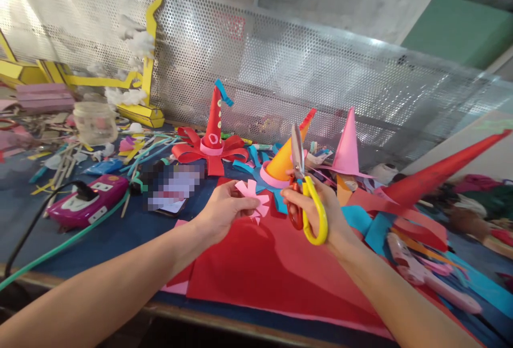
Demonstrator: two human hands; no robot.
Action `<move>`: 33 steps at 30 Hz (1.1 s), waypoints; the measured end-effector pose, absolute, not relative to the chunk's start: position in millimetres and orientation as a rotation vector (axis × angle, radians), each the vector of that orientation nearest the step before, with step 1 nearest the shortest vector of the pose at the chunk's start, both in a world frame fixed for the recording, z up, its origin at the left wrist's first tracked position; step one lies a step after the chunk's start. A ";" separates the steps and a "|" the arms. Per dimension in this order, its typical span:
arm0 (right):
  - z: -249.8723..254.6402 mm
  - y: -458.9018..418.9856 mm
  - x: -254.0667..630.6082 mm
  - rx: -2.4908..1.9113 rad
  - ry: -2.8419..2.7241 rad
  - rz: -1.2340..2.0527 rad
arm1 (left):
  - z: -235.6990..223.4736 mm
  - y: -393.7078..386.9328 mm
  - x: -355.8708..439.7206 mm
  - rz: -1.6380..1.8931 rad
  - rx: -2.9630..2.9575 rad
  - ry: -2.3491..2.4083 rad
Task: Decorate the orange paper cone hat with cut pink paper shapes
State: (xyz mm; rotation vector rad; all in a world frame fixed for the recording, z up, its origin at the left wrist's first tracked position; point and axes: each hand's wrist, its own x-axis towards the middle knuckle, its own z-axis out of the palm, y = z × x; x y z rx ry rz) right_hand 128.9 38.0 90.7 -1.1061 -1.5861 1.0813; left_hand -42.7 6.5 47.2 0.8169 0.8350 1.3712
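Between the thumb and fingers of my left hand (224,209) is a pink paper cutout (262,206) with several tabs fanning out like petals. My right hand (320,206) grips a pair of scissors (315,211) with one yellow and one red handle, its blades pointing up and away from the cutout. Both hands are above a large red sheet (280,273) that has pink showing along its edge. Just behind them an orange cone (280,161) with a pink band stands on blue strips. A red cone (211,123) with looped red strips stands farther back.
A phone (176,190) and a purple power strip (90,201) with cables lie on the left, near a clear jar (95,123) and scattered scraps. On the right are a pink cone (347,150), a long red cone (436,174) and a pink glue gun (428,276). A perforated metal panel (260,64) borders the back.
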 end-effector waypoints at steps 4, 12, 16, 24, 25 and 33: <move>88.4 28.5 124.3 -1.103 -1.627 1.162 | 44.8 5.9 -42.2 1.357 0.842 0.811; 81.0 27.7 113.5 -1.068 -1.541 1.182 | 43.1 4.4 -39.2 1.317 0.838 0.727; 77.9 31.4 120.1 -1.076 -1.539 1.155 | 42.7 5.1 -39.7 1.321 0.768 0.728; 71.0 26.1 121.7 -1.083 -1.498 1.130 | 37.8 8.0 -36.8 1.414 0.674 0.742; 69.9 24.9 119.0 -1.080 -1.503 1.142 | 38.2 7.4 -35.8 1.403 0.697 0.737; 65.8 32.5 118.9 -1.062 -1.441 1.134 | 59.0 6.9 -54.3 1.698 0.989 1.126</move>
